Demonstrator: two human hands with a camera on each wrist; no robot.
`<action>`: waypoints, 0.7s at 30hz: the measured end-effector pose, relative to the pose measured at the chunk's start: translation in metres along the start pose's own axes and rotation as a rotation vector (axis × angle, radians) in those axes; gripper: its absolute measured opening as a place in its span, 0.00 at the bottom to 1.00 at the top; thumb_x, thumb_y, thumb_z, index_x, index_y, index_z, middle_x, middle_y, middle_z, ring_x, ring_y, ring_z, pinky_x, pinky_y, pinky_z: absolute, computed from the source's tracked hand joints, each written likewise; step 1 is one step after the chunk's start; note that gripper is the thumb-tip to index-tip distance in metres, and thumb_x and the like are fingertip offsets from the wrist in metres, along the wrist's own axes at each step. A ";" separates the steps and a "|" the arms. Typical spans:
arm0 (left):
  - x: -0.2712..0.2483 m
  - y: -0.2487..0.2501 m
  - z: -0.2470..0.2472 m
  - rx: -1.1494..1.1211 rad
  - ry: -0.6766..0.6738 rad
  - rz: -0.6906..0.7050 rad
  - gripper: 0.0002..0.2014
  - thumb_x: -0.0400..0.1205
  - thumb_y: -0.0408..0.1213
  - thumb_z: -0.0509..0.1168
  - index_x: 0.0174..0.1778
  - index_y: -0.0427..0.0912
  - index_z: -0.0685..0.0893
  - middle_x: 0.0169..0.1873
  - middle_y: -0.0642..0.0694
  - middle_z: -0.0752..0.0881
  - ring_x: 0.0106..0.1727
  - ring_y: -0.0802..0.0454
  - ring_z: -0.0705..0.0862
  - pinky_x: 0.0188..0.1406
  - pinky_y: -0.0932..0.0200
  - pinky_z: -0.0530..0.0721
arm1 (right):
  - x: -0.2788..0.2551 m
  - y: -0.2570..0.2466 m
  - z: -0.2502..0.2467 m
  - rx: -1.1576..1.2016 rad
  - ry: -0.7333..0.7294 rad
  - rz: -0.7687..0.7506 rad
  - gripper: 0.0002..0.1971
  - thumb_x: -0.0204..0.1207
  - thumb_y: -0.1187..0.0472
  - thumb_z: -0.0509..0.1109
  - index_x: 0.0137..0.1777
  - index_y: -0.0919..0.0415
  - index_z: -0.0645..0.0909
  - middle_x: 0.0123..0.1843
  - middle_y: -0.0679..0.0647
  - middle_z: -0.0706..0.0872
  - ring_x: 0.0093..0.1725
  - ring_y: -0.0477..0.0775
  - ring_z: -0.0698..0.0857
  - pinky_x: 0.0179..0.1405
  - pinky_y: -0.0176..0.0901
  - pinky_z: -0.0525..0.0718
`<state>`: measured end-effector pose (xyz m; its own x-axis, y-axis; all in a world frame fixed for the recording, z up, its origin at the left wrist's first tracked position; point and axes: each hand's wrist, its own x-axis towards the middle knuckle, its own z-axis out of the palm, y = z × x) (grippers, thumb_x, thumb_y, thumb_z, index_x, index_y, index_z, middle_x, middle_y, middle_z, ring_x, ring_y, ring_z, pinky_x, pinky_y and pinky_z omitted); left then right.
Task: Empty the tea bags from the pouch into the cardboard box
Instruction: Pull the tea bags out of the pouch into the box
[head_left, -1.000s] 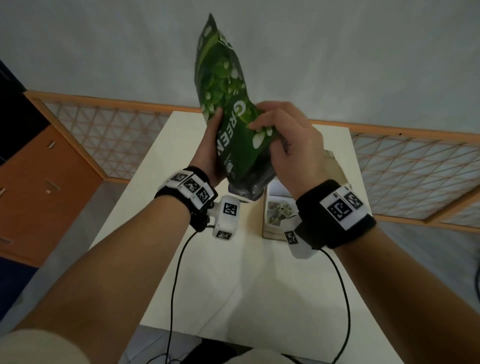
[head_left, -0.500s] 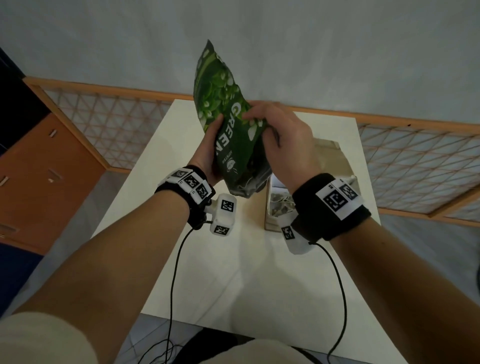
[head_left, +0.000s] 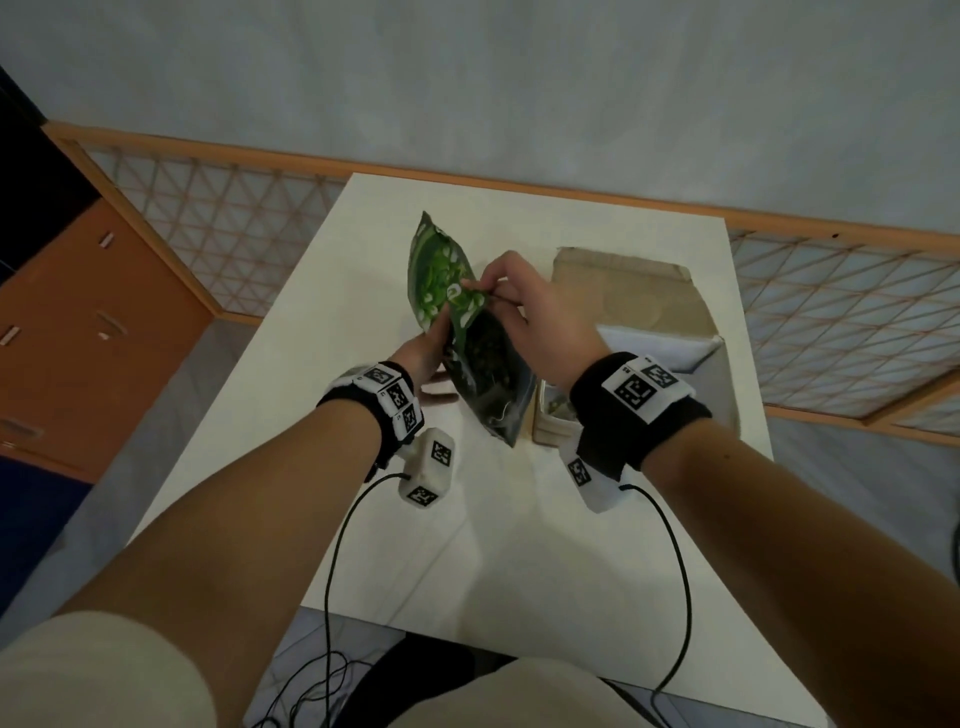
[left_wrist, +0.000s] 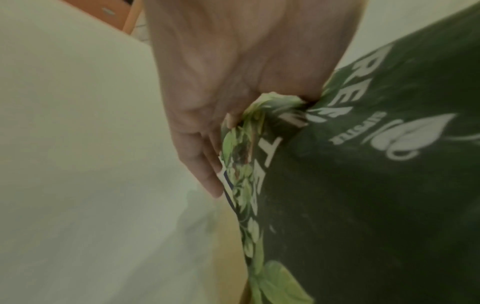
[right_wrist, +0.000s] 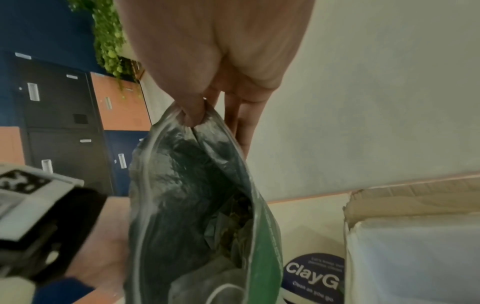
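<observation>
The green tea pouch is tilted low over the white table, just left of the cardboard box, with its open mouth toward me. My left hand grips the pouch's left side, and its thumb dents the printed front. My right hand pinches the rim of the mouth between thumb and fingers. Some tea bags lie inside the pouch. More tea bags show in the box behind my right wrist.
The box's flaps stand open, with a white inner wall in the right wrist view. A dark round sticker is beside the box. The table ends near my lap. Wrist cables hang off it. A lattice railing runs behind.
The pouch has come down from upside-down above the box to a low tilt left of it, its mouth turned toward me. My right hand has shifted to pinch the rim.
</observation>
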<state>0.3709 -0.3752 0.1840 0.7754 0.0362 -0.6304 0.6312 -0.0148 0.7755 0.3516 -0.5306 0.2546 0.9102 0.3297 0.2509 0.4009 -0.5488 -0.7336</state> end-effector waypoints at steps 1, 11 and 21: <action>-0.001 0.002 -0.003 0.040 0.036 0.060 0.28 0.83 0.66 0.59 0.64 0.45 0.82 0.58 0.44 0.88 0.60 0.45 0.85 0.49 0.48 0.90 | -0.001 0.002 0.002 -0.010 0.000 0.000 0.08 0.82 0.61 0.60 0.52 0.46 0.69 0.57 0.51 0.90 0.55 0.58 0.88 0.50 0.59 0.86; -0.068 0.027 -0.033 0.593 -0.042 0.835 0.32 0.74 0.34 0.68 0.75 0.59 0.72 0.68 0.48 0.70 0.70 0.51 0.75 0.71 0.56 0.77 | 0.009 -0.004 -0.006 -0.057 0.044 -0.002 0.07 0.79 0.63 0.63 0.53 0.53 0.79 0.53 0.52 0.90 0.53 0.57 0.88 0.52 0.55 0.86; -0.064 0.056 -0.011 0.911 0.473 0.926 0.11 0.84 0.39 0.66 0.62 0.43 0.82 0.61 0.43 0.81 0.53 0.36 0.85 0.50 0.47 0.81 | 0.019 -0.019 -0.009 -0.086 0.146 -0.093 0.08 0.74 0.61 0.72 0.51 0.57 0.77 0.48 0.47 0.81 0.45 0.49 0.83 0.45 0.47 0.85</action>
<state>0.3558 -0.3672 0.2682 0.9502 -0.0154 0.3112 -0.1742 -0.8545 0.4895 0.3618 -0.5208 0.2789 0.8717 0.2704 0.4087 0.4857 -0.5872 -0.6475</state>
